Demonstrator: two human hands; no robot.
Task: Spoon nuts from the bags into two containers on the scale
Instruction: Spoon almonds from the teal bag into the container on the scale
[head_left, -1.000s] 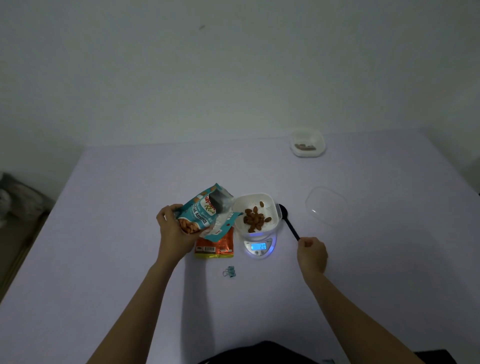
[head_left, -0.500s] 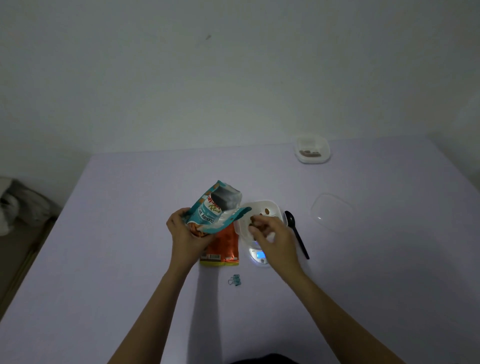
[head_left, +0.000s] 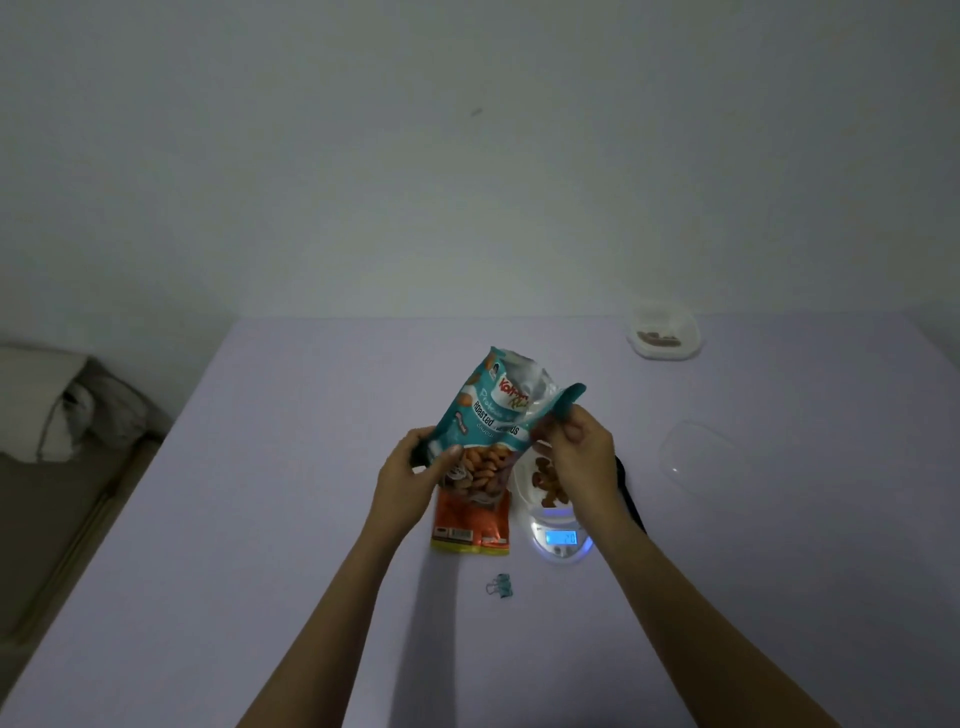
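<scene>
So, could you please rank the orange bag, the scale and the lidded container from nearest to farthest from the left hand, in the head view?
From the left hand, which holds the almond bag:
1. orange bag, lying flat just below and right of the hand.
2. scale, further right, display lit.
3. lidded container, far back on the right.

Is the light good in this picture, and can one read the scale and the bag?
Head view: dim, bluish light; the scale display glows, digits smeared; on the teal bag only 'Roasted' reads clearly; a soft shadow lies on the table beside the left forearm; the clear lid shows a small glint.
</scene>
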